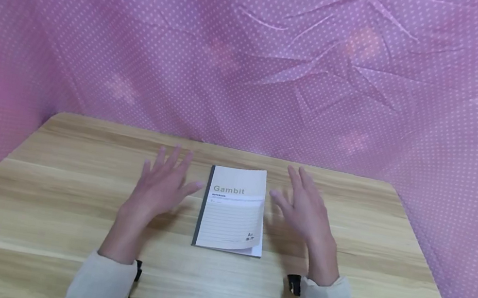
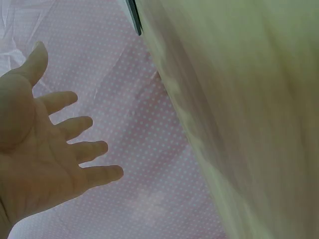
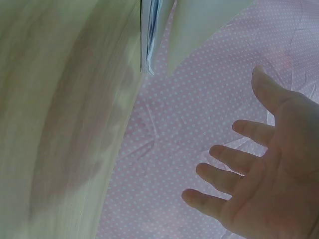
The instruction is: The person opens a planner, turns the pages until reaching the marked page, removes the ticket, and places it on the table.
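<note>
A notebook with "Gambit" on its pale cover and a dark spine lies on the wooden table, its lower right cover corner curling up. To its left is my left hand, fingers spread and thumb towards the spine. My right hand hovers on the other side, thumb towards the page edges. Neither hand holds anything. In the left wrist view the left palm faces the camera with fingers apart. The right wrist view has the right hand extended likewise, and the notebook's page edges at the top.
The wooden table has rounded far corners. Pink polka-dot cloth hangs behind it and along both sides. Light sleeves and dark wrist straps cover the forearms near the front.
</note>
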A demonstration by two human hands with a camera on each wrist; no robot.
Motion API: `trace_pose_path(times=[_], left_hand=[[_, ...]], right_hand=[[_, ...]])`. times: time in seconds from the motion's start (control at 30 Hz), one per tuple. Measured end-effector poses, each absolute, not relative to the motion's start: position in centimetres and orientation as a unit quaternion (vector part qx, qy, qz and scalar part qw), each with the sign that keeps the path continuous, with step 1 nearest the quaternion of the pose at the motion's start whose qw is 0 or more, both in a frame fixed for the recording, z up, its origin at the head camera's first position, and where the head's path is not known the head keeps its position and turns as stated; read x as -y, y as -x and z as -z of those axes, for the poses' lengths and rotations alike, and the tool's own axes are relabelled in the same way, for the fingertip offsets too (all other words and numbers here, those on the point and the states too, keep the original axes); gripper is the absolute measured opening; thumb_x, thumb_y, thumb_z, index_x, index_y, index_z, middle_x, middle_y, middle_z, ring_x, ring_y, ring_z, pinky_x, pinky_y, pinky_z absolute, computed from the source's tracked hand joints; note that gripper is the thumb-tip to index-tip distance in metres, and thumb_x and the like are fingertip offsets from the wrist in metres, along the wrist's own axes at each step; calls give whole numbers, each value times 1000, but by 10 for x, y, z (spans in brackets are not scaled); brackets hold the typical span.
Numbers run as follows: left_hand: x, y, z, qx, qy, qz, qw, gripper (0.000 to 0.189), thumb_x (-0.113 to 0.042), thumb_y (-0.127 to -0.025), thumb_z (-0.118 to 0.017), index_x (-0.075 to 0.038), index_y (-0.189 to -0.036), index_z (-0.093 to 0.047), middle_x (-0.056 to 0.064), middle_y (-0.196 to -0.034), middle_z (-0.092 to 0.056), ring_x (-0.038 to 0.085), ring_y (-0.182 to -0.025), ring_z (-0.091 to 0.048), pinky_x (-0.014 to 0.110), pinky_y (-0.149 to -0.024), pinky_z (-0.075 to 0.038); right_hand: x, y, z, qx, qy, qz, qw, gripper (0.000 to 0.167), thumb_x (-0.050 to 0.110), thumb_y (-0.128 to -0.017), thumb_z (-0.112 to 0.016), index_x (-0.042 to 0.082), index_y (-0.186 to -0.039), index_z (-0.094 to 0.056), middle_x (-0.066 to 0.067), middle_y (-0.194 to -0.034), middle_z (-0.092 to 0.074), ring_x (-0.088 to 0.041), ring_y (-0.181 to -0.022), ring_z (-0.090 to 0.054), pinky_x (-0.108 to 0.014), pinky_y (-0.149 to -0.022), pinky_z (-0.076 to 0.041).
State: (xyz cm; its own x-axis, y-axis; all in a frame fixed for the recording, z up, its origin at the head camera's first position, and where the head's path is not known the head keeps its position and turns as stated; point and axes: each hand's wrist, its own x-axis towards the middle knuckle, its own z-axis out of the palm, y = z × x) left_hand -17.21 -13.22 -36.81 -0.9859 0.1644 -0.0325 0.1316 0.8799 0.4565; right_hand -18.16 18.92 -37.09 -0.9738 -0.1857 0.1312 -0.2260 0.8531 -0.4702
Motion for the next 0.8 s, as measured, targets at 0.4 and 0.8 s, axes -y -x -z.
trace_pose_path(times=[0.4, 0.8], left_hand=[[126, 184, 376, -923, -96, -372, 36, 82, -59, -100, -50, -19, -164, -17, 8, -169, 1, 35, -154, 5, 66, -119, -5], [119, 188, 381, -896, -59, -439, 33, 76, -47, -100, -59, -21, -163, -24, 13, -168, -14, 37, -152, -14, 64, -119, -16]], right_hand=[[-191, 185, 371, 937, -117, -328, 37, 67, 34, -100, -65, 1, -153, -40, -26, -139, -54, -42, -117, -58, -56, -96, -51], [-187, 186, 373, 915, -126, -384, 24, 59, 25, -98, -69, 1, -147, -47, -26, -126, -63, -39, -107, -66, -51, -87, -58]])
